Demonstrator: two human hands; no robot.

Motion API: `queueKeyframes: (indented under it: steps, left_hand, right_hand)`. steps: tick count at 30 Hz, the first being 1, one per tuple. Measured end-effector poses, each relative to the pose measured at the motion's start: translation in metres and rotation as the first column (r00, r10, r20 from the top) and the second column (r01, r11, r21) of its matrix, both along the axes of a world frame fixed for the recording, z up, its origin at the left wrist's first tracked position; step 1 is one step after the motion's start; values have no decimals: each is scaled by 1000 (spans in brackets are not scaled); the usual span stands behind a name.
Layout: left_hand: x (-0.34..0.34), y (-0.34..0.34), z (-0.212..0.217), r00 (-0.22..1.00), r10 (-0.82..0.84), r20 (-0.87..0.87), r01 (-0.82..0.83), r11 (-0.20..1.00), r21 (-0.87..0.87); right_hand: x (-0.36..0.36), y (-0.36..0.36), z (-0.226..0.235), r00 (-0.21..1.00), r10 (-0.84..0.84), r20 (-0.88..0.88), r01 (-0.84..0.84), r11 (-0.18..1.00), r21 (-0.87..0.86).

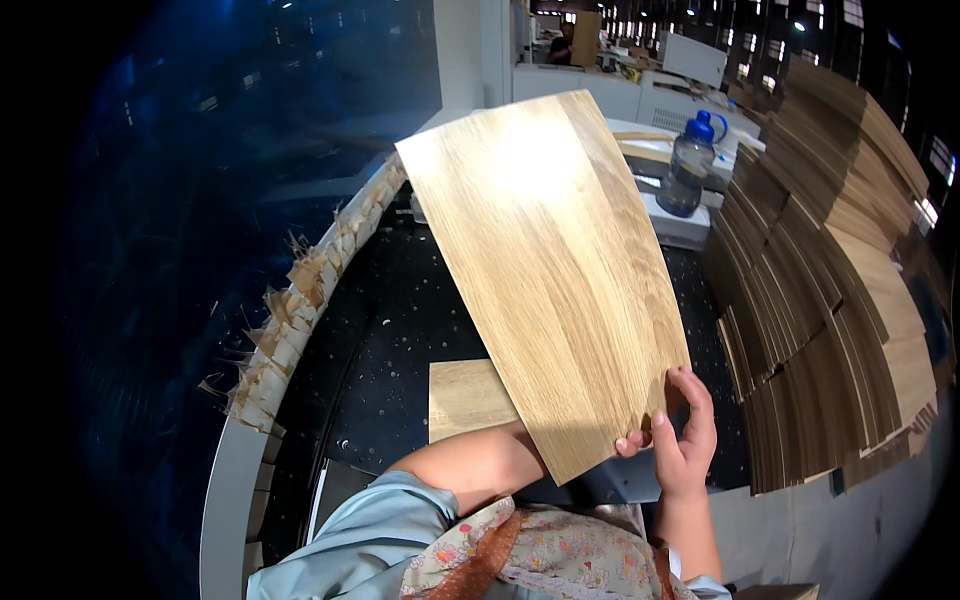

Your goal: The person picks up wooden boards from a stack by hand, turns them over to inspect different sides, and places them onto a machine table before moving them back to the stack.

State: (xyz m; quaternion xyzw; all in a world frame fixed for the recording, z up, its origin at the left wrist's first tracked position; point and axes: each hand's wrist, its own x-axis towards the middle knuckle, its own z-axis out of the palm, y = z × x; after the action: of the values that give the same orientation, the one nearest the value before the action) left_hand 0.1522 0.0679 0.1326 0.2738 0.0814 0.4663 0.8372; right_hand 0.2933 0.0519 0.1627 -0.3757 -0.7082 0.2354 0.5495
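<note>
A wood-grain board (555, 270) is tilted up in front of me, light glaring off its upper part. At its lower right corner, my right hand (688, 435) grips the edge, the fingers bent around it. My left forearm (475, 460) reaches in behind the board, which hides my left hand and its fingers. Below, a second wood-grain board (465, 395) lies on the black surface (385, 330), partly covered by the raised one.
On the right rise tall stacks of wood-grain boards (830, 290). A blue-lidded water bottle (688, 165) stands behind the raised board on a white ledge. Torn tape covers the rim (300, 300) at left, beside a dark blue panel (260, 130). Far back, a person (562, 45) is near machines.
</note>
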Motion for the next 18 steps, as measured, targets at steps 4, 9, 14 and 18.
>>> queueKeyframes:
  steps: [4, 9, 14, 18]
  left_hand:
    - [-4, 3, -5, 1000, 7, -25, -6, 1000, 23]
    - [-18, 7, -12, 996, 31, -86, -24, 996, 82]
    - [-33, 21, -12, 930, 230, -285, -67, 872, 485]
    - [-53, 20, -6, 991, 80, -104, -100, 973, -207]
  right_hand:
    - [-4, 3, 1, 991, 71, 112, -75, 997, 29]
    - [-21, 3, 17, 984, 154, 88, -158, 987, 37]
    - [-34, 8, 32, 941, 339, -15, -340, 938, -64]
    - [-34, 14, 44, 812, 468, -350, -549, 815, -184]
